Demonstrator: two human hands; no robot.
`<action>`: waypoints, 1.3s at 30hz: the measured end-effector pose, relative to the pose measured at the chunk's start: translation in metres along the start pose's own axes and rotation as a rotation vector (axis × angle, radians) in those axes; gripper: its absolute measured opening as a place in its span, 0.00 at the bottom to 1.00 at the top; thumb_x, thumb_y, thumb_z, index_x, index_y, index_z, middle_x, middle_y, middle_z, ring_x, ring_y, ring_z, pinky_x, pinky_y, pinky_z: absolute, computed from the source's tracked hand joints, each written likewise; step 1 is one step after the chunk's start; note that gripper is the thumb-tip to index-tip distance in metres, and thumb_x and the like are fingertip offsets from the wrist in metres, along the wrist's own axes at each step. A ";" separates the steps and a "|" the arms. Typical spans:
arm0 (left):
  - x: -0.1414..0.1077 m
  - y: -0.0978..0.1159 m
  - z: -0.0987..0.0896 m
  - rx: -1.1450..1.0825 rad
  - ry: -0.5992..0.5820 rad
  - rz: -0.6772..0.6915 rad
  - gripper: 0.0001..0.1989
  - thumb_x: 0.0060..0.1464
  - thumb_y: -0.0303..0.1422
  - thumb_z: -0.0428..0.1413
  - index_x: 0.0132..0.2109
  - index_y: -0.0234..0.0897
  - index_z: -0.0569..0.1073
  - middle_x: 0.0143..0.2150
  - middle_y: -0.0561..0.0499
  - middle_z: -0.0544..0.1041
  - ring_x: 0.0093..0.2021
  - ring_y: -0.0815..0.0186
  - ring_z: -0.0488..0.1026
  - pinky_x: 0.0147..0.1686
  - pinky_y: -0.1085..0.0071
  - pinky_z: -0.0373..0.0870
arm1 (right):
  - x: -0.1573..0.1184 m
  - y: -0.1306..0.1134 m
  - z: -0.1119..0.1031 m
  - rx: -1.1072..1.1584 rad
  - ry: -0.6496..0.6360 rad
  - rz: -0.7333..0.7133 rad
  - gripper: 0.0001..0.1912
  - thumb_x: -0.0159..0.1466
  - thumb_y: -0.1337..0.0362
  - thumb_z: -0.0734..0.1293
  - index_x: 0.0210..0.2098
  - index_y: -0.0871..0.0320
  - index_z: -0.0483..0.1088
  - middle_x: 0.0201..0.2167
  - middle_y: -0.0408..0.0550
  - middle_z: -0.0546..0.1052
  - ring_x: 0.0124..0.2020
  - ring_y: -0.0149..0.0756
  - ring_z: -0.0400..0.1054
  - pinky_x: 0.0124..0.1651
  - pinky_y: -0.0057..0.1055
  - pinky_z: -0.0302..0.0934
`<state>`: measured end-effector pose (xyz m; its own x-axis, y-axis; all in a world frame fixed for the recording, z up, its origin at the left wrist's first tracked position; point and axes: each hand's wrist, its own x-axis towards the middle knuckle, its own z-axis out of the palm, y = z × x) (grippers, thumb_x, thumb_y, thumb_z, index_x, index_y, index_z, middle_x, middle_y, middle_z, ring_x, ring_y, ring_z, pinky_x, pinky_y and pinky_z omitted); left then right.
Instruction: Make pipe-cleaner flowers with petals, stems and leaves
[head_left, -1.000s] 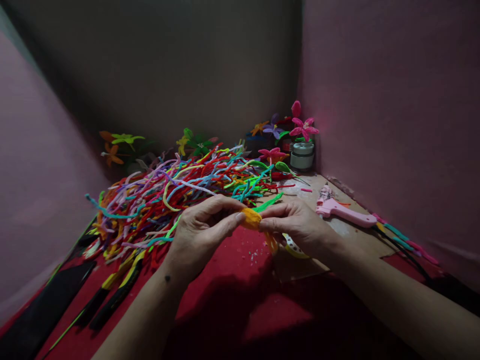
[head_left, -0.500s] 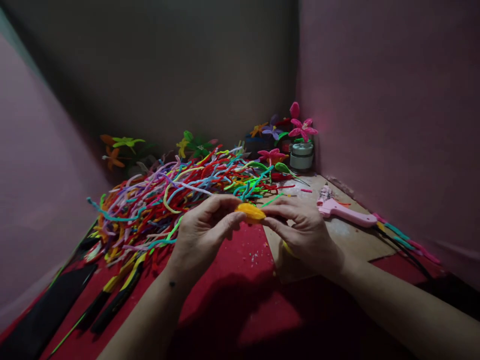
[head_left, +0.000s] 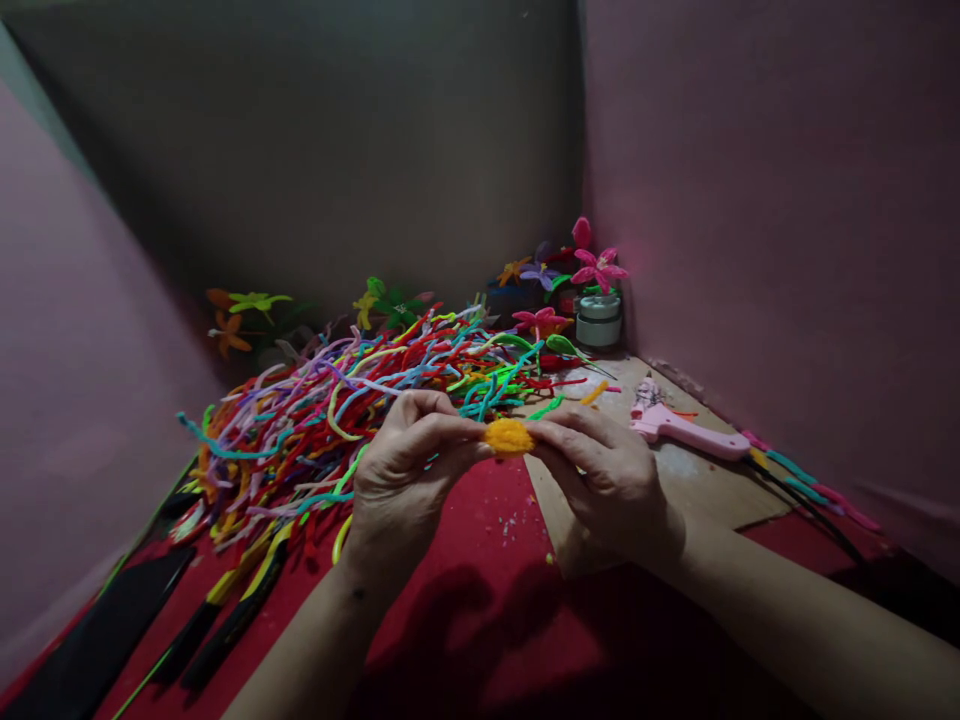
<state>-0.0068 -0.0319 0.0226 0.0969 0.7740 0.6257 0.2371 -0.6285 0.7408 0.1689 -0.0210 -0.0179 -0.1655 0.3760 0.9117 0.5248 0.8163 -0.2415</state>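
Between my two hands is a small, fuzzy yellow-orange petal shape (head_left: 510, 436) that looks like folded pipe cleaner. My left hand (head_left: 405, 475) pinches its left end between thumb and fingers. The right end sits in a matching pinch of my right hand (head_left: 611, 480). The hands hold it above the red table surface (head_left: 480, 530), beside the edge of a tan board (head_left: 705, 490). A yellow strand end (head_left: 341, 540) shows beside my left wrist, and an orange one (head_left: 595, 393) beyond my right hand; whether they join the petal is hidden.
A heap of colourful pipe cleaners (head_left: 300, 430) spreads at the left. Yellow-and-black handled pliers (head_left: 232, 610) lie before it, near a flat black object (head_left: 105, 630). On the right rests a pink glue gun (head_left: 694, 432) with its cord. Pipe-cleaner flowers (head_left: 600, 268) stand along the back.
The petal shape has turned between my fingers and now looks shorter and rounder. My fingers have straightened along its ends. The view has shifted slightly.
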 end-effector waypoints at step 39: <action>-0.001 0.001 -0.002 0.023 -0.092 0.061 0.07 0.47 0.22 0.59 0.32 0.39 0.73 0.30 0.55 0.71 0.28 0.72 0.71 0.29 0.74 0.70 | 0.000 -0.005 -0.005 -0.064 0.017 -0.023 0.04 0.60 0.73 0.62 0.33 0.60 0.67 0.29 0.49 0.75 0.33 0.33 0.68 0.37 0.30 0.64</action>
<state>-0.0087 -0.0338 0.0233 0.2002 0.7385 0.6438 0.2495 -0.6739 0.6954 0.1707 -0.0271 -0.0148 -0.1638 0.3497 0.9224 0.5738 0.7944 -0.1993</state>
